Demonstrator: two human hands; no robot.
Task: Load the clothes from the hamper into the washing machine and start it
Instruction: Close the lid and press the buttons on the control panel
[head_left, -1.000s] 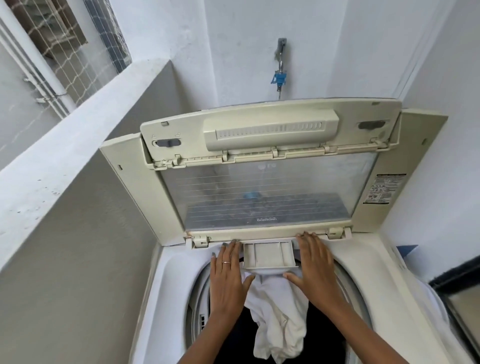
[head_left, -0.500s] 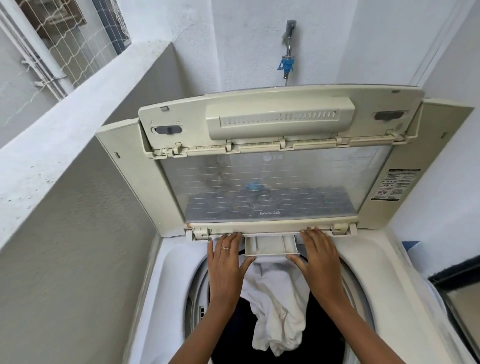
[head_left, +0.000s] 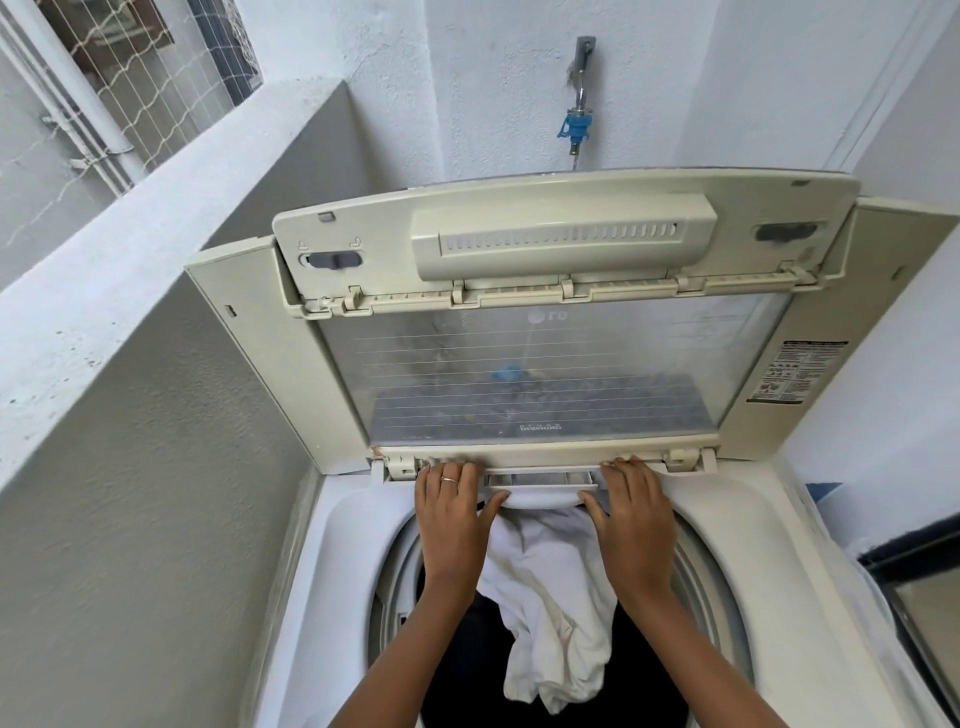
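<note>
Apparently clothes (head_left: 545, 597) are already lying in the drum (head_left: 711, 587); at 12 o'clock the drawer (head_left: 540, 480) is being pressed by flat left hand (head_left: 452, 525) and right hand (head_left: 636, 525); closing and starting are remaining.

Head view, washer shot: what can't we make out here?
- Hamper: not in the head view at all.
- Detergent drawer: pushed almost fully in, contents hidden.
- Tub depth under the white garment: too dark to tell.
- Lid sticker: print too small.
- Left hand and right hand: fingers lie flat beside the drawer; their tips are hidden under the lid edge.
</note>
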